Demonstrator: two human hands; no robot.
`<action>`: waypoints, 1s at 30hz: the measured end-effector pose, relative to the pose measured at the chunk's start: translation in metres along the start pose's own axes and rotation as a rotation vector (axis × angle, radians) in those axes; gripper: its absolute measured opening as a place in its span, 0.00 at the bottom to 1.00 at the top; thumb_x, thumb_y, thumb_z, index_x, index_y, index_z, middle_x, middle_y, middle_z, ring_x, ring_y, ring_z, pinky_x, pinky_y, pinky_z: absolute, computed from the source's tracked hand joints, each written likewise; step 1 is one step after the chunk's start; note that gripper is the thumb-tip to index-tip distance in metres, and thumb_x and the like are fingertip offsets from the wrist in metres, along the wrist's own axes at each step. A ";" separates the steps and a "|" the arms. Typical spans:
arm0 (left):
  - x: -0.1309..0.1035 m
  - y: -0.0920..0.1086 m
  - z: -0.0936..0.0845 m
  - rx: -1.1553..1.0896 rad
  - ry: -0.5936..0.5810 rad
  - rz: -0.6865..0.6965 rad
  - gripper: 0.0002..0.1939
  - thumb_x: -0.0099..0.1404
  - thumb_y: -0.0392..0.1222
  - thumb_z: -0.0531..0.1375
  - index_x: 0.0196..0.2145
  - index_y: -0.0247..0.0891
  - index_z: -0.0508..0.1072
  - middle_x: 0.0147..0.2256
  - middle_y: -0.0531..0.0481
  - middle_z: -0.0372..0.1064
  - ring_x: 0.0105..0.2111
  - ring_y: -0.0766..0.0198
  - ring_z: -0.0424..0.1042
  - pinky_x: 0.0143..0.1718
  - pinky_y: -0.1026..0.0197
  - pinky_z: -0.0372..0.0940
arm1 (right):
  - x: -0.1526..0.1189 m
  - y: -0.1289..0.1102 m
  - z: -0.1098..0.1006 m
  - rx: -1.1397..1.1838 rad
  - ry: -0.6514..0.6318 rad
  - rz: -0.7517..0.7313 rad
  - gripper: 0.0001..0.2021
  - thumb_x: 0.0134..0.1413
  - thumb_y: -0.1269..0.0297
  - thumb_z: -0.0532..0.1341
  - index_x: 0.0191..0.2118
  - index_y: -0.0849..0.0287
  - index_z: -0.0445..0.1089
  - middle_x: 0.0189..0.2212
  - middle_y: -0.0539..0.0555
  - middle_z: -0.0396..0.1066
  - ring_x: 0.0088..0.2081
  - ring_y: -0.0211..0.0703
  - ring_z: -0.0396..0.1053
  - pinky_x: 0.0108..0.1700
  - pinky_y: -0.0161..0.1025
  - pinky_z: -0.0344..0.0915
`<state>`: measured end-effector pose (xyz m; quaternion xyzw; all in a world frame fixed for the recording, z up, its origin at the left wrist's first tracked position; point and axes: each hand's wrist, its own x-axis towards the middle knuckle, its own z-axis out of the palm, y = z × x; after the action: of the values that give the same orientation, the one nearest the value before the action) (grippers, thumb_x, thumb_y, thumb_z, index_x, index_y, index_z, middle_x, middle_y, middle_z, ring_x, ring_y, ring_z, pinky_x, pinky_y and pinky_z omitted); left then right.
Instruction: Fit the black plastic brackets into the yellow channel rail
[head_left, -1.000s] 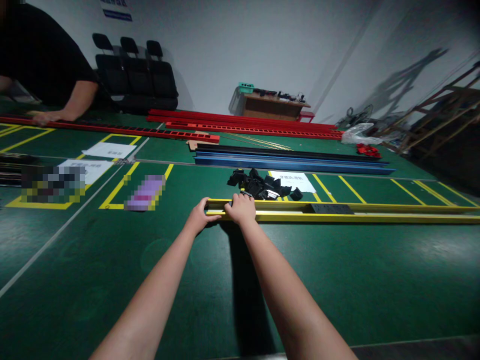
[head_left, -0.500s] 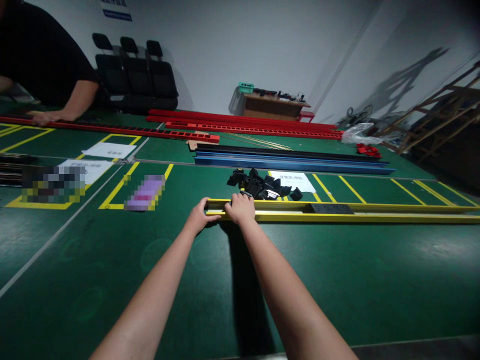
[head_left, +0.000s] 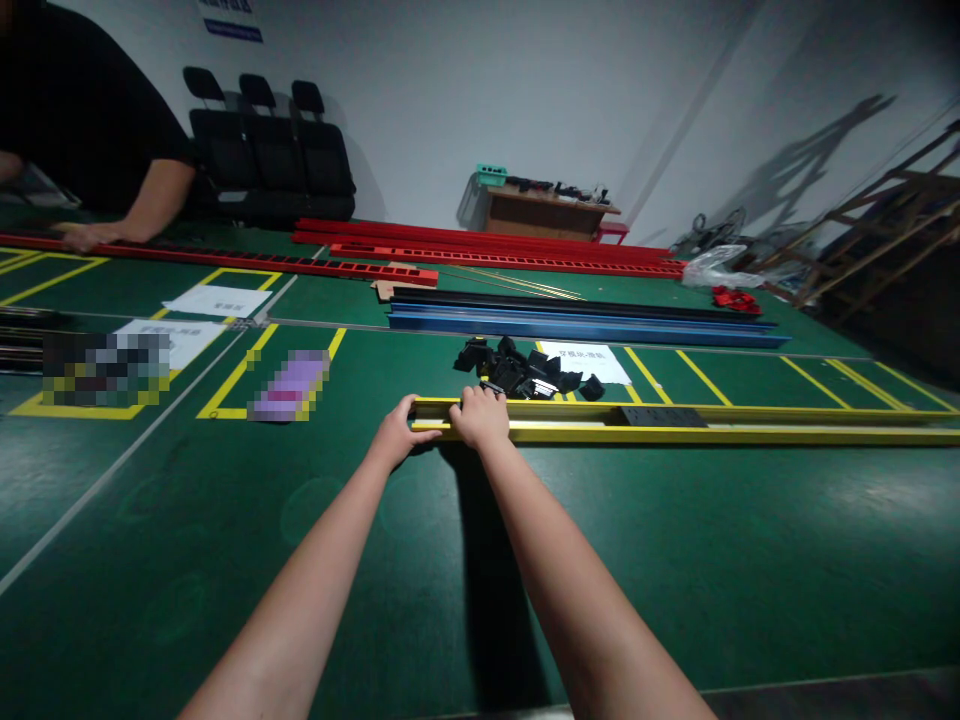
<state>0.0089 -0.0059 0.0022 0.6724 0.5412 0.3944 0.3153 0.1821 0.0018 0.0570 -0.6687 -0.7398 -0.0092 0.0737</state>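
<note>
Next to nothing has moved since the earlier frames: both hands sit at the same spot on the yellow channel [head_left: 750, 437], and the loose parts lie as they did.

Head view: channel lies flat on the green work surface [head_left: 150, 520], open side up, running from near center out past the right edge. Left hand [head_left: 396, 432] grips its left end, thumb along the near wall, fingers round the far side. Right hand [head_left: 481, 415] is just right of it, knuckles up, fingers curled over the channel. Can't tell if it pinches anything inside; the hand blocks the view. Well to the right, a black perforated piece [head_left: 661, 417] sits inside the channel between the walls.

Just beyond the right hand: heap of black parts [head_left: 514, 368], white printed sheet [head_left: 589, 364] at its right. Farther out, blue profiles [head_left: 585, 325], then red rails [head_left: 487, 239], all roughly crosswise. Purple item [head_left: 291, 387], pixelated, lies left of the left hand, well apart.

Far left, a co-worker in a black top has a hand [head_left: 90, 237] on another red rail [head_left: 322, 267]. Black seats [head_left: 274, 165] behind. Far side, green basket [head_left: 492, 176] on a brown table [head_left: 551, 215]; clear plastic bag [head_left: 720, 268] far right.
</note>
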 end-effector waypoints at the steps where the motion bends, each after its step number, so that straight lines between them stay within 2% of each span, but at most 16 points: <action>1: 0.000 0.000 0.000 0.005 0.000 0.001 0.36 0.45 0.50 0.67 0.50 0.39 0.60 0.46 0.43 0.68 0.47 0.54 0.69 0.49 0.51 0.64 | 0.000 0.000 0.000 -0.001 -0.002 0.002 0.17 0.56 0.55 0.47 0.41 0.60 0.65 0.43 0.60 0.68 0.46 0.52 0.61 0.48 0.48 0.50; 19: 0.000 -0.001 0.000 -0.010 -0.009 0.014 0.35 0.45 0.49 0.67 0.50 0.40 0.60 0.46 0.44 0.68 0.46 0.55 0.69 0.49 0.52 0.63 | 0.000 0.000 -0.003 -0.008 -0.051 0.010 0.17 0.58 0.57 0.45 0.43 0.60 0.65 0.45 0.61 0.67 0.47 0.51 0.60 0.49 0.47 0.50; 26: -0.001 0.002 -0.001 -0.014 -0.014 0.009 0.34 0.47 0.46 0.66 0.50 0.40 0.60 0.46 0.44 0.68 0.47 0.56 0.69 0.49 0.53 0.63 | 0.000 0.001 -0.004 0.021 -0.047 0.011 0.23 0.55 0.46 0.47 0.42 0.60 0.65 0.44 0.61 0.67 0.48 0.53 0.60 0.50 0.48 0.49; 30: -0.001 0.003 -0.001 -0.001 -0.001 -0.011 0.36 0.45 0.48 0.67 0.51 0.39 0.60 0.46 0.43 0.68 0.47 0.55 0.69 0.49 0.53 0.64 | 0.001 0.002 -0.003 0.024 -0.058 0.018 0.20 0.55 0.50 0.49 0.42 0.60 0.65 0.44 0.62 0.67 0.47 0.52 0.60 0.50 0.48 0.48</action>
<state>0.0090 -0.0074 0.0054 0.6695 0.5443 0.3929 0.3181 0.1838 0.0023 0.0596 -0.6745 -0.7356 0.0198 0.0602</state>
